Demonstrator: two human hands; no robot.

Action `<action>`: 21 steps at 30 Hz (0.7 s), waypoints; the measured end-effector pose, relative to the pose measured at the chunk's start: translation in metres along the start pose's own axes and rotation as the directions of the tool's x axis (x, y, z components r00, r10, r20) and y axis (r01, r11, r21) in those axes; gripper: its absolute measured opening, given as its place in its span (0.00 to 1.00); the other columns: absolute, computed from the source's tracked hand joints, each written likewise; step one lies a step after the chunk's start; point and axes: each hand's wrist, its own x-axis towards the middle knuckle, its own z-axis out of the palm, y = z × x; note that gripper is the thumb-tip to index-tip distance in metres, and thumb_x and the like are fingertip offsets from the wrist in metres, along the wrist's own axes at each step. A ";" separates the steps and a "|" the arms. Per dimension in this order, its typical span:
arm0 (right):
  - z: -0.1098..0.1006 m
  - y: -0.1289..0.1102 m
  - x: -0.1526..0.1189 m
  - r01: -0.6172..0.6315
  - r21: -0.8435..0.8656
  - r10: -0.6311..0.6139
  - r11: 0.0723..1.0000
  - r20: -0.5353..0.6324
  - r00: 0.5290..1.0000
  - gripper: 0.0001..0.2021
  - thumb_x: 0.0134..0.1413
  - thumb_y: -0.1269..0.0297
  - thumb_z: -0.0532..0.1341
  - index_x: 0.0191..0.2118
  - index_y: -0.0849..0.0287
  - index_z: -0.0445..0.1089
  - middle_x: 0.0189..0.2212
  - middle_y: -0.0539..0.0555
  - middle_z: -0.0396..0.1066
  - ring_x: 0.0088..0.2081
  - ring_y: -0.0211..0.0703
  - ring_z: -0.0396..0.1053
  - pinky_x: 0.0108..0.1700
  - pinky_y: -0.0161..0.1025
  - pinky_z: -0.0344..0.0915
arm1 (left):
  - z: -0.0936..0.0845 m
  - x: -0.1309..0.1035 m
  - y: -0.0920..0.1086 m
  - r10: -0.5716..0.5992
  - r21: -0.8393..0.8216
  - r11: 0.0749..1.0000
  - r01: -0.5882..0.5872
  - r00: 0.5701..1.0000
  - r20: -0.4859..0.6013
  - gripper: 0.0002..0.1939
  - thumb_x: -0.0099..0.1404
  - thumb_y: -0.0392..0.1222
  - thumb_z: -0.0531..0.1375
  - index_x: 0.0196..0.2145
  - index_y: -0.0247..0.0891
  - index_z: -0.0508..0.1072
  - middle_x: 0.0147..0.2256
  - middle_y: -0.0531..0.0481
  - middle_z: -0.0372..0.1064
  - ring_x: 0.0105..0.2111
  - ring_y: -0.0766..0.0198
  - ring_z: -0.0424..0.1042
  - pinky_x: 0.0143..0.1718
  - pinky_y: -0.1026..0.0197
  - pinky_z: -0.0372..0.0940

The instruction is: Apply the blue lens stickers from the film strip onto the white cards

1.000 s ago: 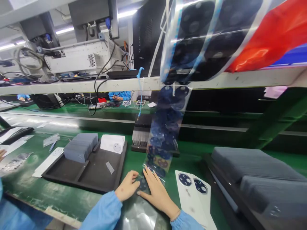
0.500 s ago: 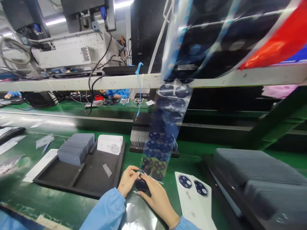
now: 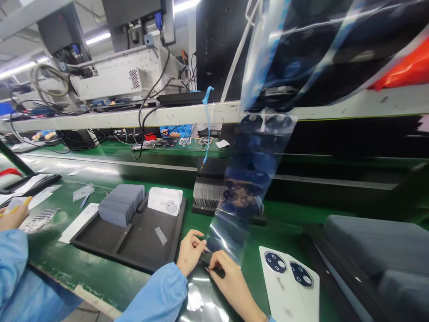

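Note:
A clear film strip [image 3: 231, 228] with pairs of dark round stickers [image 3: 250, 167] hangs down to my hands from the shelf. My left hand [image 3: 191, 252] pinches thumb to forefinger by the strip's lower end, at a small dark piece [image 3: 205, 256]. My right hand [image 3: 229, 279] has its fingers curled round the other side of that piece; its exact shape is partly hidden. Below them lies a glossy sheet [image 3: 201, 299] reflecting light. Two white phone back covers [image 3: 279, 281] with dark camera rings lie right of my right hand.
To the left, a black tray [image 3: 144, 246] holds a stack of grey covers [image 3: 120, 203] and white covers [image 3: 164, 200]. Slotted covers [image 3: 208, 192] stand behind my hands. Grey stacks [image 3: 375, 241] fill the right. A co-worker's hand [image 3: 15, 217] is at far left. A shelf [image 3: 174, 117] crosses above.
The view has swung left, bringing a co-worker's hand in. My right fingers have curled in closer to the dark piece. The strip's lower end now shows bare clear film.

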 end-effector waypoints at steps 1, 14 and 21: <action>-0.003 0.000 0.001 -0.060 0.091 0.055 0.994 0.056 0.997 0.08 0.45 0.75 0.58 0.27 0.55 0.61 0.26 0.49 0.66 0.30 0.43 0.66 0.34 0.38 0.63 | -0.001 -0.003 0.004 0.001 0.032 0.999 -0.001 1.000 -0.006 0.11 0.57 0.46 0.60 0.37 0.39 0.68 0.22 0.53 0.71 0.26 0.60 0.72 0.34 0.59 0.65; -0.014 0.017 0.008 -0.490 0.643 0.341 0.588 0.352 0.872 0.17 0.38 0.53 0.73 0.32 0.61 0.76 0.26 0.51 0.72 0.29 0.40 0.68 0.32 0.35 0.62 | -0.130 0.080 0.054 0.281 0.919 0.290 -0.267 0.942 0.185 0.33 0.53 0.37 0.67 0.56 0.35 0.64 0.63 0.32 0.54 0.62 0.45 0.56 0.59 0.47 0.55; -0.007 0.024 0.007 -0.475 0.708 0.428 0.522 0.264 0.864 0.19 0.30 0.53 0.75 0.30 0.60 0.77 0.27 0.51 0.74 0.31 0.42 0.70 0.37 0.35 0.65 | -0.167 0.119 0.015 0.358 0.913 0.239 -0.332 0.904 0.235 0.39 0.50 0.48 0.70 0.58 0.38 0.64 0.65 0.32 0.51 0.64 0.41 0.52 0.63 0.37 0.44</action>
